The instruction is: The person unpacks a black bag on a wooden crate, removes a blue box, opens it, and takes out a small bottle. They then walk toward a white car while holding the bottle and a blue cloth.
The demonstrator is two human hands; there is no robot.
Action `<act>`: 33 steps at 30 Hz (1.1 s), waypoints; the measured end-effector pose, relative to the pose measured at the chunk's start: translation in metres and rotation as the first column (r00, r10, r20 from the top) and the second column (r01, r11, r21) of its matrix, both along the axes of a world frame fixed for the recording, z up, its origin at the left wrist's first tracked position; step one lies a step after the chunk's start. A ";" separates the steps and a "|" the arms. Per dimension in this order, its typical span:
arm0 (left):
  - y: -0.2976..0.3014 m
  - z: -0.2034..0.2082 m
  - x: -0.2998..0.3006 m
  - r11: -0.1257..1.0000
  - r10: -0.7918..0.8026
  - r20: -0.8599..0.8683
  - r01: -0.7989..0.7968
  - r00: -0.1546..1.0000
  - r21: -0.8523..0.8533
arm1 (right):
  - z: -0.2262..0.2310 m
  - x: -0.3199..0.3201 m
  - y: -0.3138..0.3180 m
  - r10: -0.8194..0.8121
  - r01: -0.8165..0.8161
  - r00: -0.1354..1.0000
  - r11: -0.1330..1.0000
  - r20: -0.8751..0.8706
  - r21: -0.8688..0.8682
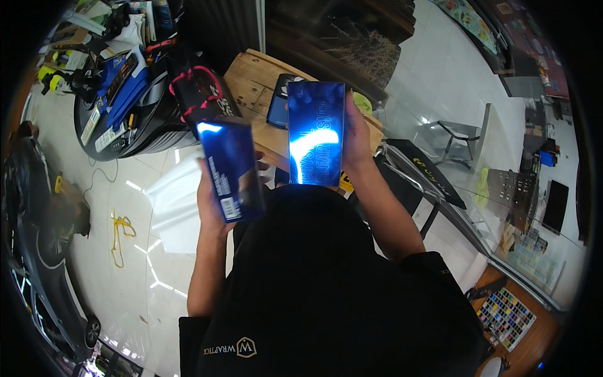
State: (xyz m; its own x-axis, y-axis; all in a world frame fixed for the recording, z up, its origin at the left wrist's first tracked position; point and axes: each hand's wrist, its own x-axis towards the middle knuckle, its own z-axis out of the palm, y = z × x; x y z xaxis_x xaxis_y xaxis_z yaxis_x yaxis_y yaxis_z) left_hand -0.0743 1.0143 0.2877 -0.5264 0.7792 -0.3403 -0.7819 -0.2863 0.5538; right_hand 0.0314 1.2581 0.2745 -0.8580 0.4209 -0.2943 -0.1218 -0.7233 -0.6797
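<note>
My left hand (208, 200) is closed around a dark blue box (229, 179), which tilts and shows a barcode label near its lower end. My right hand (357, 141) grips the side of a glossy blue box (316, 113), with a bright light reflection across its middle. The two boxes are held apart, side by side in front of me. Behind the glossy box, a smaller dark item (278, 107) lies on a wooden table (242, 78).
A black round stand (169, 135) at left carries blue tools and a red-pink looped item (204, 78). White sheeting (176, 210) and a yellow cord (117, 235) lie on the tiled floor. A dark car (38, 251) is far left; a glass partition (452, 220) stands right.
</note>
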 end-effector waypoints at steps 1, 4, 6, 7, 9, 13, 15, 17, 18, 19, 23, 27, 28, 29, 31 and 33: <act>0.003 0.009 0.002 0.999 -0.028 -0.003 0.028 1.000 0.045 | 0.003 -0.001 -0.003 0.009 -0.009 1.000 1.000 0.002 -0.014; 0.016 0.007 0.002 0.985 0.086 -0.149 -0.106 0.985 -0.138 | -0.002 0.001 -0.004 0.052 -0.053 0.998 0.997 -0.024 -0.051; 0.022 0.022 0.003 0.953 0.046 -0.180 -0.097 0.983 -0.286 | -0.004 0.001 -0.003 0.094 -0.095 0.995 0.995 -0.031 -0.017; 0.021 0.020 0.002 0.950 0.012 -0.203 -0.074 0.979 -0.304 | -0.004 0.001 -0.004 0.106 -0.108 0.994 0.992 -0.024 -0.067; 0.020 0.020 0.002 0.946 -0.029 -0.239 -0.051 0.971 -0.321 | 0.000 0.004 -0.009 0.072 -0.065 0.997 0.985 0.041 -0.161; 0.023 0.020 0.006 0.950 -0.078 -0.259 -0.008 0.963 -0.314 | 0.008 0.008 -0.020 0.055 -0.034 0.990 0.986 0.129 -0.165; 0.025 0.025 0.005 0.956 -0.102 -0.273 0.018 0.957 -0.294 | 0.008 0.010 -0.026 0.027 0.002 0.989 0.979 0.142 -0.202; 0.023 0.021 0.005 0.952 -0.098 -0.260 0.014 0.961 -0.307 | 0.008 0.010 -0.029 0.039 -0.019 0.995 0.979 0.093 -0.204; 0.022 0.020 0.004 0.950 -0.097 -0.253 0.013 0.963 -0.313 | 0.008 0.009 -0.031 0.044 -0.029 0.997 0.978 0.068 -0.204; 0.022 0.023 0.006 0.938 -0.101 -0.254 0.007 0.962 -0.346 | 0.006 0.010 -0.031 0.032 -0.018 0.997 0.982 0.072 -0.191; 0.018 0.034 0.006 0.875 -0.155 -0.263 0.009 0.952 -0.483 | -0.010 0.011 -0.034 -0.004 0.018 0.996 0.985 0.087 -0.172; 0.013 0.025 0.008 0.877 -0.134 -0.362 -0.060 0.922 -0.476 | -0.006 0.009 -0.037 0.018 -0.010 0.998 0.991 0.058 -0.137; 0.012 0.026 0.007 0.881 -0.139 -0.339 -0.041 0.930 -0.472 | -0.004 0.008 -0.038 0.019 -0.010 0.998 0.991 0.067 -0.132; 0.010 0.027 0.008 0.884 -0.144 -0.316 -0.022 0.938 -0.467 | -0.002 0.008 -0.039 0.021 -0.011 0.997 0.992 0.076 -0.127; 0.007 0.027 0.007 0.890 -0.151 -0.284 0.005 0.947 -0.457 | -0.003 0.008 -0.039 0.018 -0.009 0.995 0.995 0.093 -0.101; 0.003 0.023 0.007 0.894 -0.155 -0.266 0.020 0.952 -0.447 | -0.011 0.009 -0.037 0.009 -0.003 0.994 0.998 0.109 -0.057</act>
